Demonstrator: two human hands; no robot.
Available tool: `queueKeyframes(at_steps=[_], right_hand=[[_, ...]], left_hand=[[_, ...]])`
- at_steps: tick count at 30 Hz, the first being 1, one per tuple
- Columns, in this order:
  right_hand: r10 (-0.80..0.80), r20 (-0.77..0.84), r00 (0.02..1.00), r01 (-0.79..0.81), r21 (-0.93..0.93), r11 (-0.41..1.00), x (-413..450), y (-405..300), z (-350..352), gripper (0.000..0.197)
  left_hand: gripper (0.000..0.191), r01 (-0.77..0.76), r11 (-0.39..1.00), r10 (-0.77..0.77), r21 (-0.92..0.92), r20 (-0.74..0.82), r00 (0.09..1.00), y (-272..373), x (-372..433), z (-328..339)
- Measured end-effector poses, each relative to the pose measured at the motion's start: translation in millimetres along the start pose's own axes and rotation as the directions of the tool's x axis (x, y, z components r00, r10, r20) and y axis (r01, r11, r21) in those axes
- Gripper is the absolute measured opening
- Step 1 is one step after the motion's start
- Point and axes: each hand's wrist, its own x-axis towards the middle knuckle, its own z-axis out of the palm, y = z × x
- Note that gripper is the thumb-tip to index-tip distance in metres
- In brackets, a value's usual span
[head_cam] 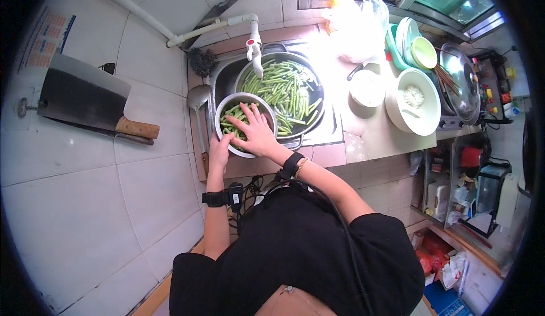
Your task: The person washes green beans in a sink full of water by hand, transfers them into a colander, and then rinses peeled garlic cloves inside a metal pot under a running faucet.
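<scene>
My left hand [219, 153] grips the near left rim of a small steel bowl [273, 122]. Inside it lie cut green beans [232, 128], partly covered by my right hand [256, 132]. The fingers of that hand are spread over the beans; whether they hold any is hard to tell. Just beyond stands a wide metal pan [322, 103] in the steel sink [221, 75], with many more bean pieces [294, 88] in water. The bowl overlaps the pan's near left edge in view. A white plastic tap [255, 56] with a red-centred handle hangs above the pan.
A metal ladle [199, 101] and a dark scrubber [201, 62] lie left of the sink. Cleavers [85, 90] hang on the left tiled wall. Right of the sink stand a small white bowl [367, 88], a larger bowl with white food [398, 103], and a lidded pan [460, 82].
</scene>
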Motion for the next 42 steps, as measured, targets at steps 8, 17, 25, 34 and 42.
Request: queueKeyframes(at_steps=[8, 17, 25, 34, 42], right_hand=[[0.110, -0.075, 0.991, -0.068, 0.421, 0.905, 13, 8, 21, 0.053], [0.174, -0.103, 0.979, -0.078, 0.599, 0.797, 18, 17, 34, 0.047], [0.215, -0.142, 0.966, -0.054, 0.704, 0.708, 24, 15, 34, 0.045], [0.206, -0.107, 0.973, -0.047, 0.778, 0.627, 29, 14, 33, 0.047], [0.228, -0.155, 0.961, 0.001, 0.829, 0.559, 31, 15, 44, 0.044]], left_hand=[[0.047, -0.092, 0.861, 0.110, 0.500, -0.006, 0.994, 40, 15, 11], [0.050, 0.065, 0.604, -0.028, 0.794, -0.061, 0.998, 64, 24, 30], [0.049, 0.068, 0.445, 0.001, 0.893, -0.076, 0.997, 93, 19, 53], [0.055, 0.095, 0.319, 0.007, 0.943, -0.102, 0.995, 105, 19, 64], [0.057, 0.111, 0.263, -0.009, 0.958, -0.112, 0.994, 114, 15, 73]])
